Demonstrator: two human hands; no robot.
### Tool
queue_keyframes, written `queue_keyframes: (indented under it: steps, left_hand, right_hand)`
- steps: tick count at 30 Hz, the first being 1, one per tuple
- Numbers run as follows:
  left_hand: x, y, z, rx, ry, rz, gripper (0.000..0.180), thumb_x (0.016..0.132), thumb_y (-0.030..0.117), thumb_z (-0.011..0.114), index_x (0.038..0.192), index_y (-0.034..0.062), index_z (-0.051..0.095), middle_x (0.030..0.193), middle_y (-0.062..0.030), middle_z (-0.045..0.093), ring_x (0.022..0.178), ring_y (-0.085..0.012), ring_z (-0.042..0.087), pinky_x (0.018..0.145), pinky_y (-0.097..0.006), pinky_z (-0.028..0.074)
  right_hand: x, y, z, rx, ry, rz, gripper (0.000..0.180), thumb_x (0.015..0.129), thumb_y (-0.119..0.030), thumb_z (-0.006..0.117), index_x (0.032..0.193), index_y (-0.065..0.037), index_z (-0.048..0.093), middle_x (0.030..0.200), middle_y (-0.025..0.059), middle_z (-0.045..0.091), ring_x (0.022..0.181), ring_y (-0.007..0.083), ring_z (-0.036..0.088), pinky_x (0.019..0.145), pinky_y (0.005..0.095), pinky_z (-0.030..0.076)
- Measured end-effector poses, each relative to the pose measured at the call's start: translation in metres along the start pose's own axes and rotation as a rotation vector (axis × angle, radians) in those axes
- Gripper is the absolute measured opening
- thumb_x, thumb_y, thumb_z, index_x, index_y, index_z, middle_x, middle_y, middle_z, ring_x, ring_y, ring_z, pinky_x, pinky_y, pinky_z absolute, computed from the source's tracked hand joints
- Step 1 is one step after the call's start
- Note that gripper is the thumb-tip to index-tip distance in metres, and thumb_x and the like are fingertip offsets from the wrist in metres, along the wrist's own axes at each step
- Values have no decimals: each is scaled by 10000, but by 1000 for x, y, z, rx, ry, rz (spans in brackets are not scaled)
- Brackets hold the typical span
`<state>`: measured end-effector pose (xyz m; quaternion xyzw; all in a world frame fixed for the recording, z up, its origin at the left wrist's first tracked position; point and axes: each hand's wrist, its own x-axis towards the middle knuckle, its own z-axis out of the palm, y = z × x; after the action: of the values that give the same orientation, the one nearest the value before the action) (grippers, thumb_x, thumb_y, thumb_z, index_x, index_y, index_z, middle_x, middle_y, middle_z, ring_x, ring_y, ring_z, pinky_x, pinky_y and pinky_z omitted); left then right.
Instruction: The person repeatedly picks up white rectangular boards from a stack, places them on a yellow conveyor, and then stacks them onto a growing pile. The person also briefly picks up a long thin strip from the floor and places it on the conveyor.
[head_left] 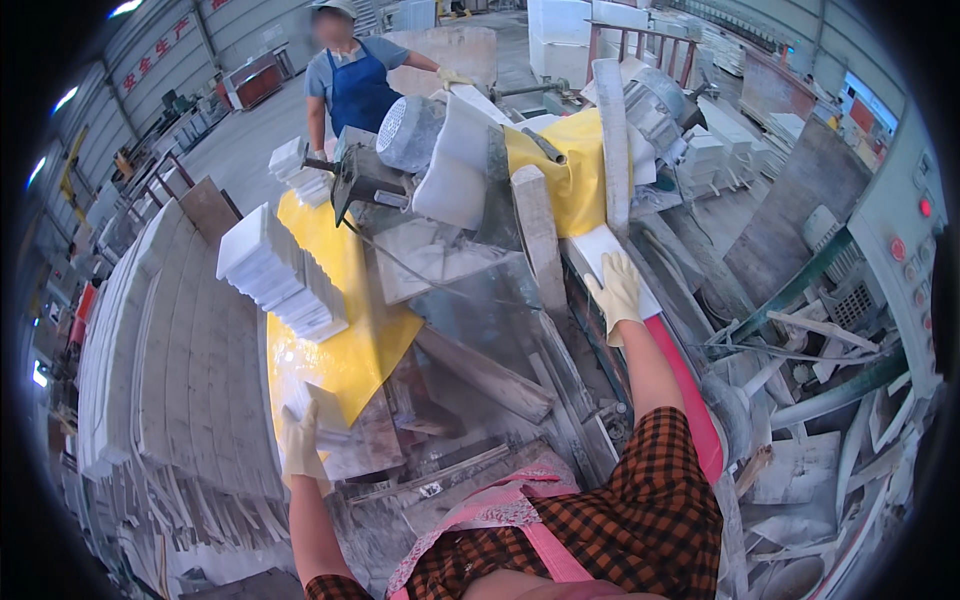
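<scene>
Yellow sheeting (pixel 370 345) spread left of the frame's centre. At lower left, the left hand (pixel 302 437) touched a white tile stack (pixel 328 408), fingers extended, grip unclear; right of centre, the right hand (pixel 616 290) lay flat, fingers parted, on a white slab (pixel 592 243).

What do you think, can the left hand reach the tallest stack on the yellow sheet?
Probably yes: beyond the small stack at the left hand, only yellow sheet seems to lie before the tallest stack.
</scene>
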<state>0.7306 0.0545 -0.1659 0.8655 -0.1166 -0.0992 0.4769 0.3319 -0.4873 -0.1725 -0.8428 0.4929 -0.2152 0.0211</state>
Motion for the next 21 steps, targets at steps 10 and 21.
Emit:
queue_keyframes:
  steps: [10, 21]
  left_hand:
    - [-10, 11, -2, 29, 28, -66, 953, 845, 474, 745, 1522, -83, 374, 1450, -318, 527, 1358, -413, 524, 1110, -417, 414]
    - [6, -7, -5, 3, 27, -6, 942, 861, 408, 789, 1529, -96, 356, 1488, -294, 494, 1378, -354, 500, 1129, -406, 395]
  right_hand:
    - [49, -7, 45, -64, -163, 73, 825, 901, -513, 673, 1556, -92, 398, 1628, 61, 371, 1509, 257, 302, 1218, 576, 237]
    - [23, 6, 43, -152, -261, -31, 855, 951, -501, 593, 1627, -99, 256, 1692, 117, 261, 1568, 290, 220, 1255, 549, 150]
